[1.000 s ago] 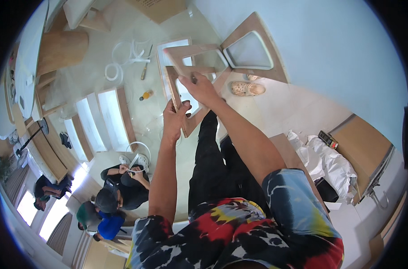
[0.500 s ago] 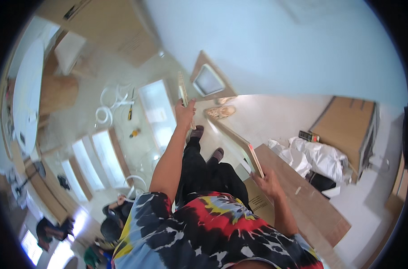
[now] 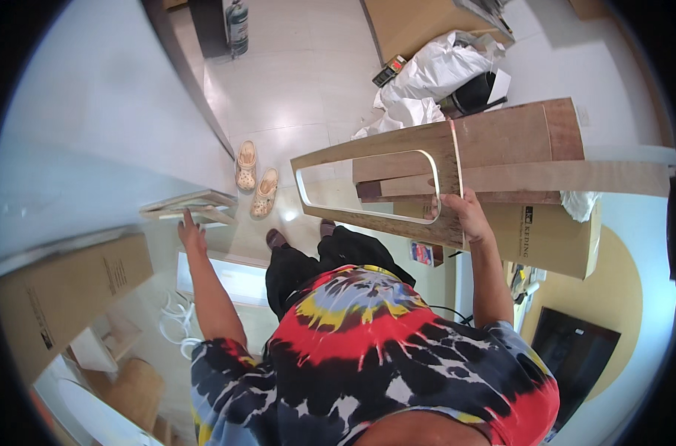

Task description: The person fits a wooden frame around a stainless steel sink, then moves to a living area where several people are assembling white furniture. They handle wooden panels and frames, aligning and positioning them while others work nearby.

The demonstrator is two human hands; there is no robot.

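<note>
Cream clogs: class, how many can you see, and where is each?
2. The left clog stands farther from the wearer's feet; the right clog stands beside it, nearer them. Neither is hidden.

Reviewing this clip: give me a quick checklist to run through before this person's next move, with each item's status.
1. Right hand secure on the wooden frame: ok, it grips one end.
2. Left hand secure on the wooden pieces by the wall: cannot tell; fingers are at their edge, but the grip is unclear.
3. Frame free of the long board: cannot tell; they overlap in view.
4. Floor ahead of the feet free: not ok; pale clogs lie there, a possible trip risk.
5. Frame opening visible for inspection: ok, white edging shows along it.
</note>
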